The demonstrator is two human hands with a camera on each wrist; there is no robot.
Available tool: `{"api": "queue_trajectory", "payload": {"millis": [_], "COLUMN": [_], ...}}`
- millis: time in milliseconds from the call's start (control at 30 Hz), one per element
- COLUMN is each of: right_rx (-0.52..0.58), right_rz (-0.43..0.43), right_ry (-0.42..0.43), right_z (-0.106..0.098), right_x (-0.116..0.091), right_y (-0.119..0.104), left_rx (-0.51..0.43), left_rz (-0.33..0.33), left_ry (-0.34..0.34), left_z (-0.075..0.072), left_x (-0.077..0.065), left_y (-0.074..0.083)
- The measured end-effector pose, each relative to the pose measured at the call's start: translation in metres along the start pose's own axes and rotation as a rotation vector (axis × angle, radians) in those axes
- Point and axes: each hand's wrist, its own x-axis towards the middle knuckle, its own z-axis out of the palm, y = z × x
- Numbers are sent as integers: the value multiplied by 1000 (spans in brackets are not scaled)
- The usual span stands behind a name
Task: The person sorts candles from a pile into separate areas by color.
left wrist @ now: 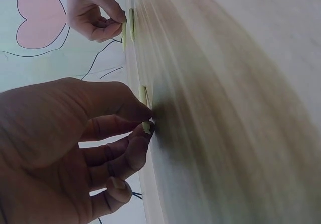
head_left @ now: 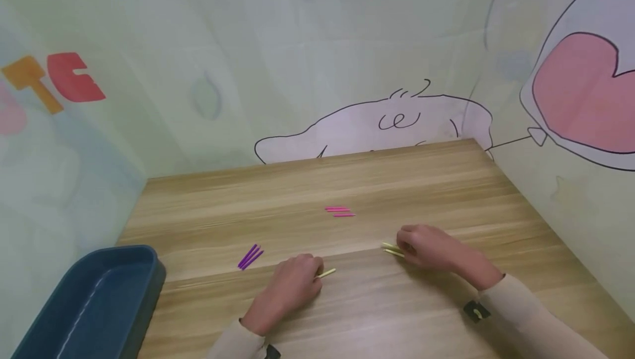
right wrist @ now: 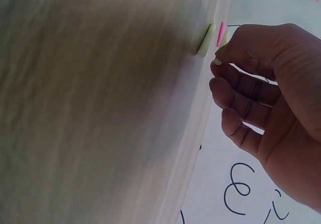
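A short pale yellow stick (left wrist: 143,96) is pinched between thumb and fingertips of my left hand (head_left: 294,283), just above the wooden table. My right hand (head_left: 429,248) pinches a second pale yellow stick (right wrist: 217,61), mostly hidden by its fingers. Right beside it, another yellow stick (head_left: 394,252) lies on the table, and it also shows in the right wrist view. Left of my left hand, several purple sticks (head_left: 250,257) lie side by side at a slant. Farther back, a group of pink sticks (head_left: 339,211) lies roughly parallel.
A deep dark blue tray (head_left: 157,271) stands at the table's left edge. The wooden table (head_left: 238,199) meets a printed cloth backdrop (head_left: 208,44) at its back and right. Black straps sit at both sleeve cuffs.
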Motion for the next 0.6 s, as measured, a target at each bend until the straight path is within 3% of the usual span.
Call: {"api": "queue_trajectory", "payload": {"millis": [600], "right_rx": [-36], "right_rz": [1], "right_ry": [5], "right_z": [-1], "right_x": [0], "right_y": [0], "left_rx": [-6], "left_rz": [-1], "left_ry": [-3], "left_z": [0], "left_x": [-1], "left_y": [1]}}
